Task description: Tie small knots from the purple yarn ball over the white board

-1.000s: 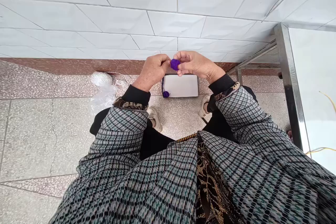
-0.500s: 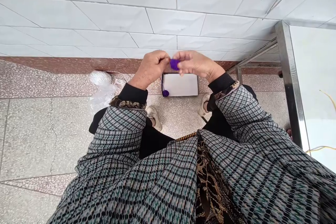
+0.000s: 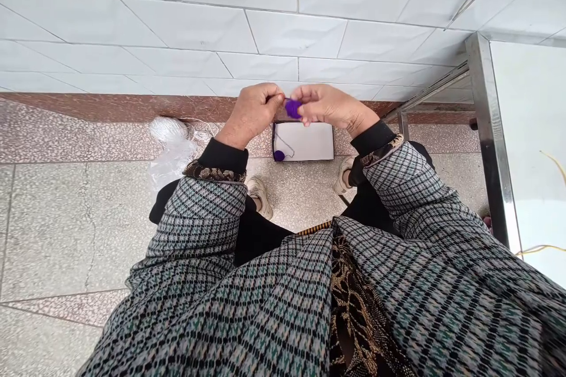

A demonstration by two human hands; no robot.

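Observation:
My right hand (image 3: 331, 107) pinches a small purple yarn piece (image 3: 292, 108) between thumb and fingers. Whether it is a wound bundle or crocheted work is too small to tell. Close beside it, my left hand (image 3: 255, 111) is closed, thumb against forefinger. A short dark strand runs from the purple piece to those fingertips. Below both hands, a shallow white box with dark edges (image 3: 305, 141) lies on the floor. In its near left corner sits a purple yarn ball (image 3: 279, 155), with a loose thread curving across the box.
White yarn (image 3: 168, 129) and a clear plastic bag (image 3: 170, 165) lie on the floor at left. A tiled wall (image 3: 274, 35) rises just ahead. On the right stands a metal-framed table (image 3: 493, 129) with a white top and yellow cord. My shoes (image 3: 260, 195) flank the box.
The yarn from the ball, stretched up along the box's left side before, now hangs slack in a curve inside the box. The purple piece has shifted slightly left; both hands stay nearly in place.

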